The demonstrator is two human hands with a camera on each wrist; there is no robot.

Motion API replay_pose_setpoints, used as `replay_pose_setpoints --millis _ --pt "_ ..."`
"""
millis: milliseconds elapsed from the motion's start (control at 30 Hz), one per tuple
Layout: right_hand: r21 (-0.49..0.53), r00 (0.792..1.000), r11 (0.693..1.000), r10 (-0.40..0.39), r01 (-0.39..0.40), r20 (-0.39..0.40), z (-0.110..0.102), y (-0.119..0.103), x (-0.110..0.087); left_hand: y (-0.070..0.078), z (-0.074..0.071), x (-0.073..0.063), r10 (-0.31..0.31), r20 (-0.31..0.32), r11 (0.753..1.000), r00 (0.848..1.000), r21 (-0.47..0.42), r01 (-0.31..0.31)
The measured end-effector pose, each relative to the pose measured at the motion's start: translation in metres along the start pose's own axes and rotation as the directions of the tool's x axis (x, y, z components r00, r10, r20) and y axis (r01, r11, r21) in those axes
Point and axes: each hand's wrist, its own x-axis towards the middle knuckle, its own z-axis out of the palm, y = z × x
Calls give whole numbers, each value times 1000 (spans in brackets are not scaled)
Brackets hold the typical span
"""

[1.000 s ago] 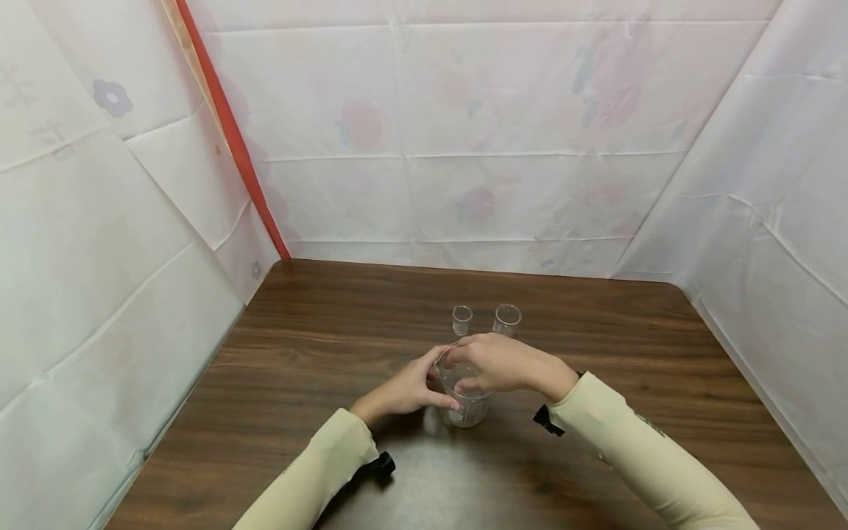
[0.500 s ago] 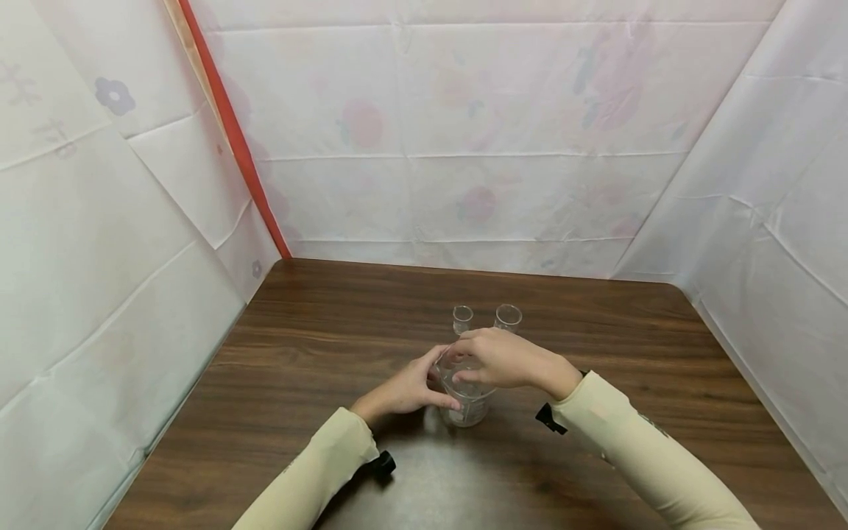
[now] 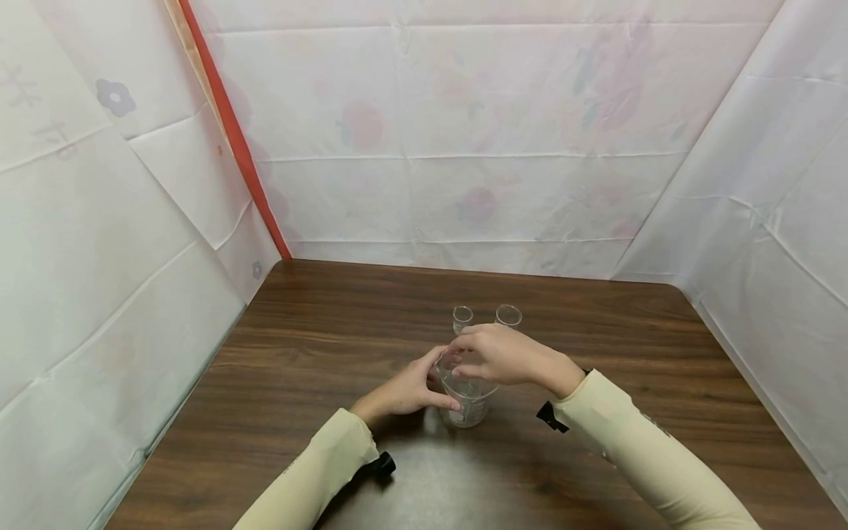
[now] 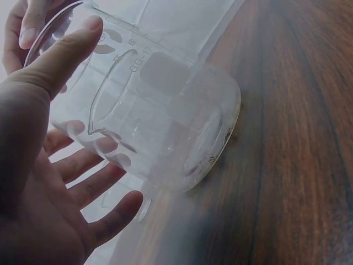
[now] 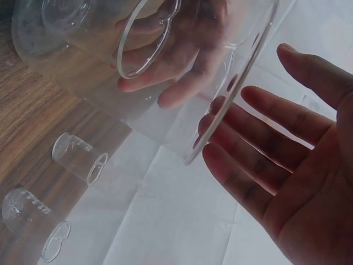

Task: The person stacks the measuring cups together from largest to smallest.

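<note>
A large clear glass beaker point(image 3: 467, 414) stands on the table, and a smaller beaker point(image 5: 102, 30) sits inside it, as the right wrist view shows. My left hand point(image 3: 405, 388) holds the large beaker from the left, thumb on the near side and fingers on the far side. Its printed markings face the left wrist camera. Over the mouth of the large beaker is my right hand point(image 3: 510, 355), fingers loosely spread and nothing between them. In the right wrist view those fingertips point(image 5: 220, 157) are right at the rim.
Behind the large beaker stand two small glass beakers, the smaller one point(image 3: 462, 319) on the left and a wider one point(image 3: 509, 316) on the right, partly hidden by my right hand. White patterned sheeting point(image 3: 411, 199) encloses the back and sides of the brown wooden table point(image 3: 318, 331).
My right hand has risen slightly, up and away from the inside of the large beaker. The left hand and the large beaker have stayed in place.
</note>
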Motion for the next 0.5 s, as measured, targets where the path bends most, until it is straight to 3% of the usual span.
replay_pose_setpoints --millis 500 --pt "-3 999 1000 21 -21 -40 -3 3 0 -2 2 0 -37 -2 999 999 11 37"
